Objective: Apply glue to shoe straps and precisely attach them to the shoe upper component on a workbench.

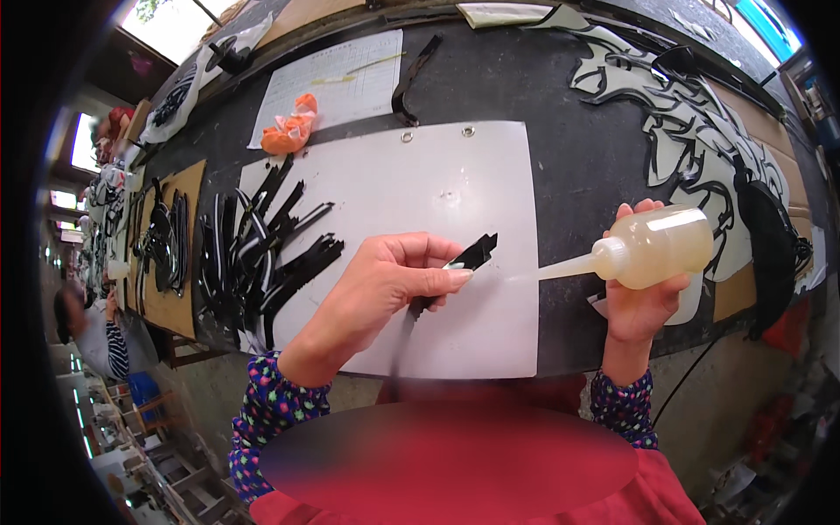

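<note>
Between the thumb and fingers of my left hand [385, 280] is a black strip [478, 252], its short end pointing up to the right and its long tail hanging toward my lap. My right hand [637, 306] is wrapped round a squeeze bottle [667, 247] of pale yellowish liquid. The bottle lies tilted on its side, its long thin nozzle pointing left toward the strip, with a gap between them. Both hands are above a white board [367, 188] with two metal eyelets along its far edge. A bunch of black strips [254, 245] fans out over the board's left side.
Beyond the board lie a paper sheet [350, 66], a crumpled orange-and-white piece [291, 127] and a loose black strip [416, 80]. Many black-edged white pieces [674, 131] are heaped at the right. Cardboard with black parts [171, 245] is at the left. Another person [92, 324] sits far left.
</note>
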Motion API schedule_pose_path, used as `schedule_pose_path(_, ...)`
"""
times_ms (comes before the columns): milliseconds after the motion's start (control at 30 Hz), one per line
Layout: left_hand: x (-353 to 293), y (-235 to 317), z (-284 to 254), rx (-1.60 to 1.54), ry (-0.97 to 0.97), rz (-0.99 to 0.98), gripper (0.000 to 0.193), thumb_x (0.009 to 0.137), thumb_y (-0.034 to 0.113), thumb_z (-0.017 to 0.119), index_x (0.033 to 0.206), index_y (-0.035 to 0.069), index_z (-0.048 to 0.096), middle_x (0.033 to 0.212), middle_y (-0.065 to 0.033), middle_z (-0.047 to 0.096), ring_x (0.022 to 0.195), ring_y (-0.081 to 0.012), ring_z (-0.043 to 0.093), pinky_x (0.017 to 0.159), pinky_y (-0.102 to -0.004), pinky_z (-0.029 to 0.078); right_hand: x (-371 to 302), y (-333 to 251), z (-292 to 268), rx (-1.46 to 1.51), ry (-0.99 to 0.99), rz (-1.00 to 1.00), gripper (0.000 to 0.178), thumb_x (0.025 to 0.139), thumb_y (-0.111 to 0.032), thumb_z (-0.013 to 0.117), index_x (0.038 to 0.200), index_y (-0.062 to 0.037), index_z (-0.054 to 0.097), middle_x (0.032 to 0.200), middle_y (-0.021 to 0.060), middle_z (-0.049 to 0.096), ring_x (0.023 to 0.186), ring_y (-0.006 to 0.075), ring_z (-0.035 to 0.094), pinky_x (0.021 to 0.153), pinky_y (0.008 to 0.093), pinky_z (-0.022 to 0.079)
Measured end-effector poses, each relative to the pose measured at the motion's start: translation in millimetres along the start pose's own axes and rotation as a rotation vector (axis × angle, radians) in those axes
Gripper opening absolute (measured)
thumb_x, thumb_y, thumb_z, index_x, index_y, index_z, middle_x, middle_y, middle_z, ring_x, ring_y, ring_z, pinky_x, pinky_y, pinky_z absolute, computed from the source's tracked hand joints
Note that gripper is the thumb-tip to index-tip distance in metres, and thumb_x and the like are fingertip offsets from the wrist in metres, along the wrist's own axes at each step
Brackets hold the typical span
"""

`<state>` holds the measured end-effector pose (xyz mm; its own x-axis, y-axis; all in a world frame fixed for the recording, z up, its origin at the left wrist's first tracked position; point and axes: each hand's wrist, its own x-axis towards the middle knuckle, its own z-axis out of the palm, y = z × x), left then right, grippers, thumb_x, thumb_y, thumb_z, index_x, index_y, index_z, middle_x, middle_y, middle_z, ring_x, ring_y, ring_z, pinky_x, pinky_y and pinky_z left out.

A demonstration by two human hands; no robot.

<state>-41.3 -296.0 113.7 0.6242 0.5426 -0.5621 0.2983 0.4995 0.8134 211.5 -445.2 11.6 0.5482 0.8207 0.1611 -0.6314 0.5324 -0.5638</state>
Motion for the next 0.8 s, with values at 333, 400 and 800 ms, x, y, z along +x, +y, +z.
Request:
schedule_pose_path(333,-12.6,-41.4,-7.2,-0.112,0.061,-0.051,0.024,0.086,0.002,0.073,0.109,-0.005,0.070,0.087,-0.0048,0.069,0.072,-0.0076,0.062,0.065,-0.0215,0.050,-7.8,-14.8,8.2,-0.417,-0.034,-0.093,0.095,0.076,-0.039,0.084,0.149,-0.0010,0.036,0.144,0.0189,0.050,0.135,0.0370,0.049,0.117,0.0613,0.033)
schedule_pose_path(400,-12.0,-41.5,-6.9,-0.093,0.059,-0.045,0.025,0.085,0.002,0.073,0.109,-0.006,0.070,0.086,-0.0050,0.069,0.072,-0.0077,0.061,0.065,-0.0214,0.050,-10.8,-18.1,7.5,-0.452,-0.044,-0.084,0.095,0.075,-0.039,0.085,0.148,-0.0011,0.037,0.144,0.0194,0.050,0.134,0.0371,0.050,0.117,0.0615,0.033)
schedule_pose_path(800,-0.1,-46.3,-6.7,-0.087,0.032,-0.084,0.027,0.083,0.004,0.075,0.108,-0.005,0.071,0.084,-0.0040,0.069,0.068,-0.0070,0.059,0.064,-0.0204,0.048,-11.7,-16.2,0.5,-0.457,-0.009,-0.056,0.094,0.072,-0.033,0.086,0.147,-0.0016,0.039,0.142,0.0190,0.049,0.137,0.0345,0.046,0.118,0.0659,0.028)
